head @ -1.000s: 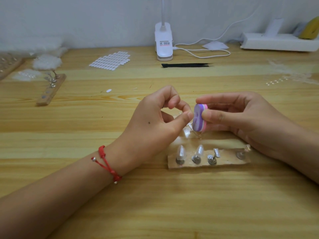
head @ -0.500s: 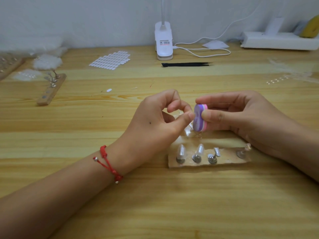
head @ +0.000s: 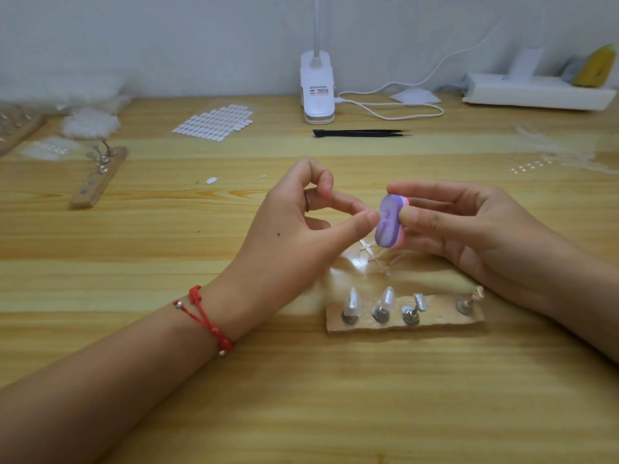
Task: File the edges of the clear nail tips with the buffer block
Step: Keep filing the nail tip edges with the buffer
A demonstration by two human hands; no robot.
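My right hand (head: 469, 229) grips a small purple and pink buffer block (head: 390, 226) between thumb and fingers, held above the table. My left hand (head: 301, 226) pinches something tiny between thumb and forefinger right against the block's purple face; the clear nail tip itself is too small to make out. Below the hands lies a wooden strip (head: 435, 316) carrying metal stands, two of them topped with clear nail tips (head: 387, 296). A clear plastic sprue (head: 371, 252) lies just behind the strip.
A second wooden strip (head: 97, 179) with stands lies at the left. A sheet of white stickers (head: 214, 123), black tweezers (head: 361, 132), a white clip lamp (head: 316, 88) with its cable, and a white box (head: 536, 93) sit at the back.
Both hands stay together over the strip. The left thumb and forefinger shifted slightly against the block, and the block's purple face turned a little more toward me.
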